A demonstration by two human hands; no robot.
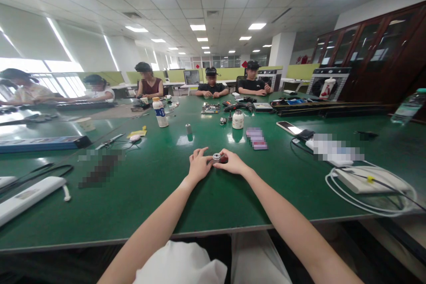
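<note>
Between my two hands, just above the green tabletop (219,204), is a small round metal part (217,157) with a ringed, holed top face. It looks like a little cylinder; its lower side is hidden by fingers. My right hand (233,162) pinches it from the right, and something dark red shows beneath those fingers. From the left, my left hand (199,163) grips the part with thumb and fingertips, one finger pointing outward. A similar grey metal cylinder (188,128) stands upright farther off on the table, apart from both hands.
Beyond my hands stand a white jar (238,120) and a blue-labelled bottle (160,113). A purple pack (256,138) and a phone (288,128) lie to the right, near a coiled white cable (333,184). Power strips (31,197) lie left. Several people sit across the table.
</note>
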